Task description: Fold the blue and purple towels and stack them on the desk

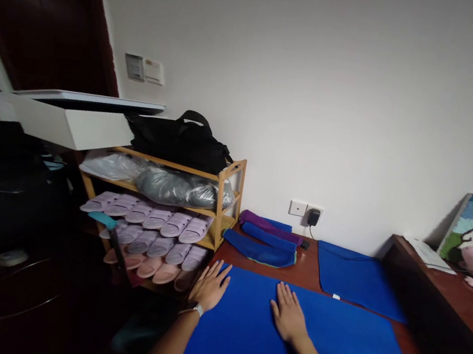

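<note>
A large blue cloth (pixel 245 337) lies spread on the reddish-brown table (pixel 309 269). My left hand (pixel 210 286) lies on its far left corner, palm down with fingers spread, a watch on the wrist. Nearer the middle of the cloth's far edge, my right hand (pixel 287 313) rests flat, fingers stretched out. Neither hand holds anything. Beyond them are folded blue cloths (pixel 260 249) and a purple one (pixel 271 226). Another blue cloth (pixel 356 277) lies flat at the back right.
At the left stands a wooden rack (pixel 218 210) with slippers (pixel 156 218), plastic-wrapped items and a black bag (pixel 178 141). A black adapter (pixel 313 217) is plugged into the wall. On the right, a raised ledge (pixel 462 296) holds papers and a picture. Part of a person shows at far left.
</note>
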`<action>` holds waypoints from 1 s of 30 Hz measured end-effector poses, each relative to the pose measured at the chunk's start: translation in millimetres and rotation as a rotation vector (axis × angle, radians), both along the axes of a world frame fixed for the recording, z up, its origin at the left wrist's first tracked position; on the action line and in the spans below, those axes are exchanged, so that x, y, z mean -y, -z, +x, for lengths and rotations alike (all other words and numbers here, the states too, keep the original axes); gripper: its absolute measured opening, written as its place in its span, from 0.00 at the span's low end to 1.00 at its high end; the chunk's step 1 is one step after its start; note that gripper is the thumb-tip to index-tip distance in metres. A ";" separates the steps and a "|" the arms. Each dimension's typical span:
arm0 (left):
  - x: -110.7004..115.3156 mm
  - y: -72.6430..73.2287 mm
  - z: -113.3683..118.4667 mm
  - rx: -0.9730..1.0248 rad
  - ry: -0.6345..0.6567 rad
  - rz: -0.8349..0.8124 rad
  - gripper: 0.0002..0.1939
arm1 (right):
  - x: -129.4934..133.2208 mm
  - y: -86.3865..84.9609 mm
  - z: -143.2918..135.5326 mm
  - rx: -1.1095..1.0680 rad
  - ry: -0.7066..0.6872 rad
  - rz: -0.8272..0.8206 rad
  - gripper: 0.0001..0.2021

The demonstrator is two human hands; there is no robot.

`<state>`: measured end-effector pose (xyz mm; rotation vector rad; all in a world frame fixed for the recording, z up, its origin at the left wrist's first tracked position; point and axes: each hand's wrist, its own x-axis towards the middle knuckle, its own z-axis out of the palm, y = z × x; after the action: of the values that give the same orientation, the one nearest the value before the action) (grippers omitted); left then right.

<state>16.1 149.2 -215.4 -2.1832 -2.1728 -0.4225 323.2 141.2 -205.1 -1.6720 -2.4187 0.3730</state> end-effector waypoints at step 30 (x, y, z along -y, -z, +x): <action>92.6 1.9 30.8 -0.023 0.292 -0.011 0.26 | 88.3 -21.4 0.7 -0.164 0.039 0.031 0.34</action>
<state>46.9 56.6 -217.3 -2.5056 -1.8525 -0.3920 323.9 52.9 -183.7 -1.6054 -2.2601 0.4453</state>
